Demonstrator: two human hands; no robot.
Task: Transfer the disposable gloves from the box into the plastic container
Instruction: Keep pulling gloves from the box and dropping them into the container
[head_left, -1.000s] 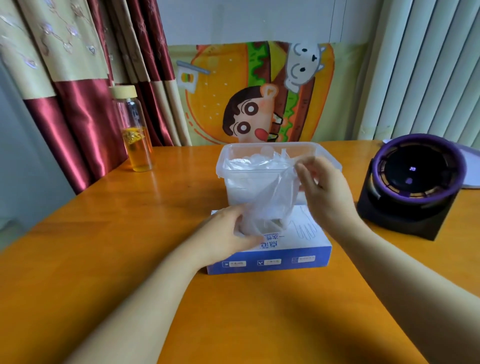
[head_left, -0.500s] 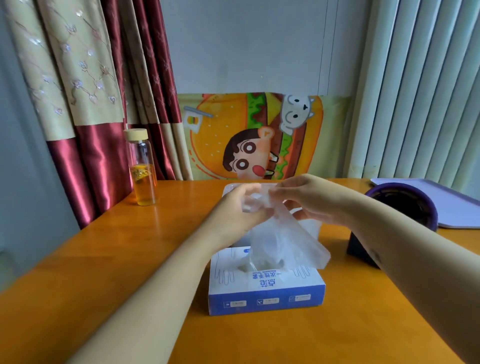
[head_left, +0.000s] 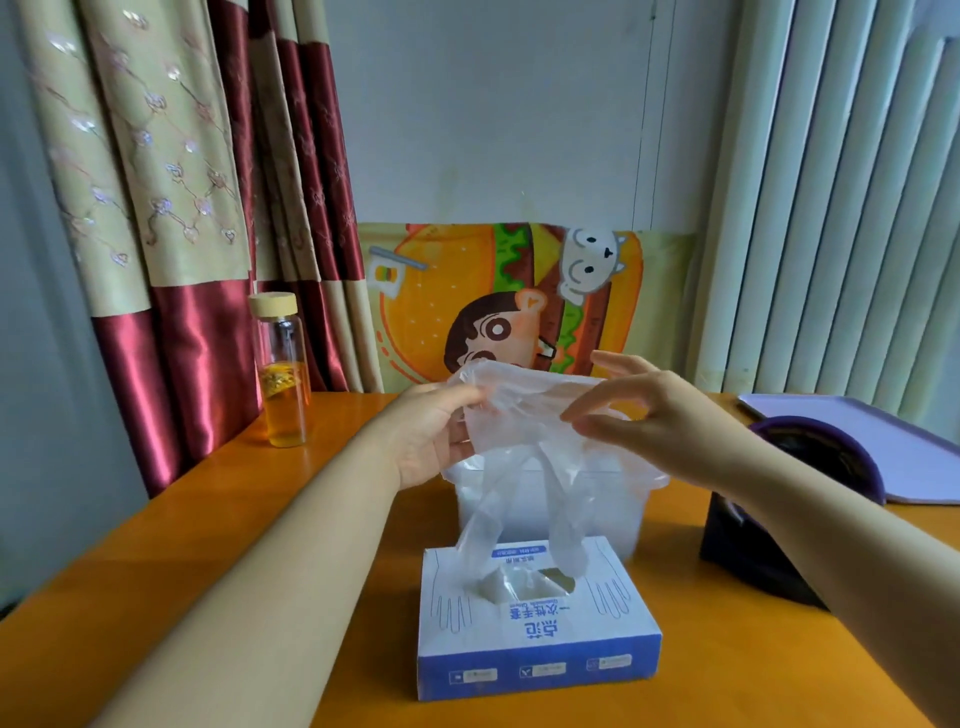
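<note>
Now left hand (head_left: 431, 439) and right hand (head_left: 662, 421) hold the glove (head_left: 519, 410) wider.

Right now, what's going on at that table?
A person is holding one clear disposable glove up by its cuff, the left hand gripping one side and the right hand pinching the other. Its fingers dangle just above the opening of the blue and white glove box, with the plastic container right behind. The glove is not in the container yet.
</note>
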